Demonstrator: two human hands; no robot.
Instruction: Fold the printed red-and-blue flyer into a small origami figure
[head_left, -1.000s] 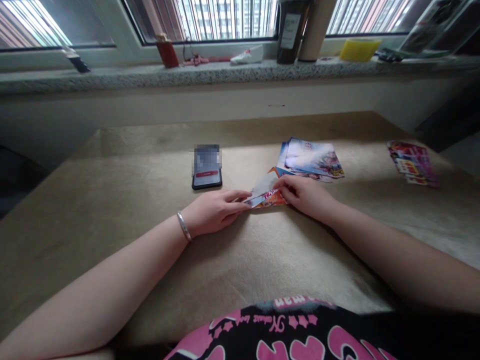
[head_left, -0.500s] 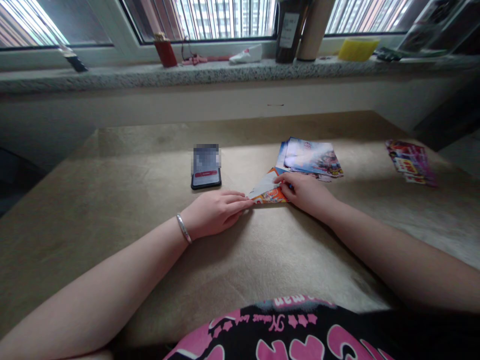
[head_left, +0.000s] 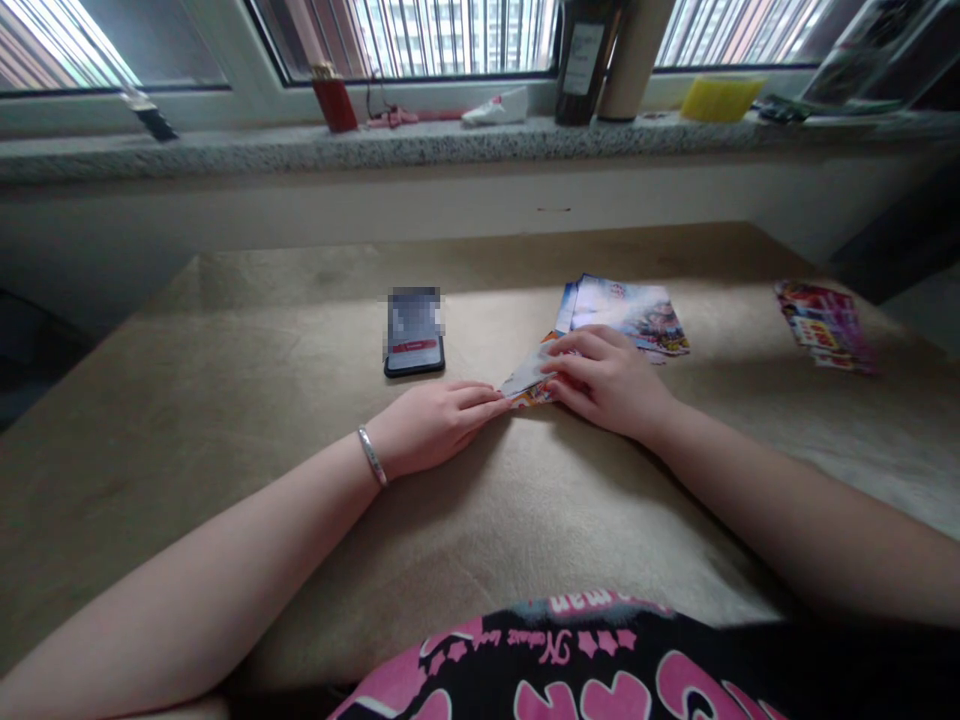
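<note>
A folded sheet of colourful printed paper [head_left: 528, 376] lies on the table, white on its upper fold with an orange picture along its near edge. It narrows to a point at the left. My left hand [head_left: 439, 425], with a silver bangle at the wrist, holds that point at the fingertips, its fingers pressed together; the thumb is hidden. My right hand [head_left: 611, 385] lies across the right part of the paper, fingers stretched out and somewhat apart, covering much of it. Just behind that hand is a loose stack of printed sheets [head_left: 630, 305].
A phone [head_left: 415, 335] with a partly blurred screen lies beyond my left hand. More printed paper pieces [head_left: 823, 330] rest at the table's [head_left: 300, 300] right side. The stone windowsill [head_left: 450, 145] behind carries a red object [head_left: 334, 103], a dark bottle [head_left: 581, 75] and a yellow block [head_left: 721, 98].
My right hand has gone from a closed, bent-finger pose to stretched fingers over the paper, now hiding more of it. My left hand stays at the pointed end.
</note>
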